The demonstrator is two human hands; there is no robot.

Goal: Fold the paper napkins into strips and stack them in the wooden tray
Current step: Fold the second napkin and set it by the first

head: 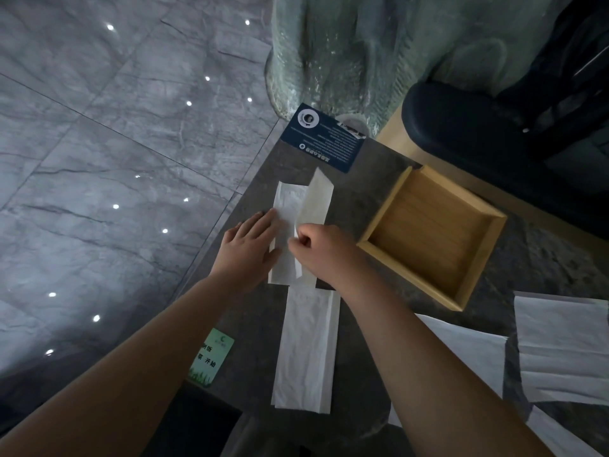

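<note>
A white paper napkin [290, 199] lies on the dark stone table [362, 206], its right flap lifted and folded over toward the left. My left hand [253, 245] lies flat with fingers spread on the napkin's left part. My right hand [316, 245] pinches the raised flap's near edge. A folded napkin strip [306, 351] lies lengthwise just below my hands. The square wooden tray [372, 239] stands to the right with nothing in it.
Unfolded napkins [560, 347] lie at the right edge and near the lower right. A dark blue card [324, 140] rests at the table's far end, a green card [211, 357] at its left edge. A black chair [494, 120] stands beyond the tray.
</note>
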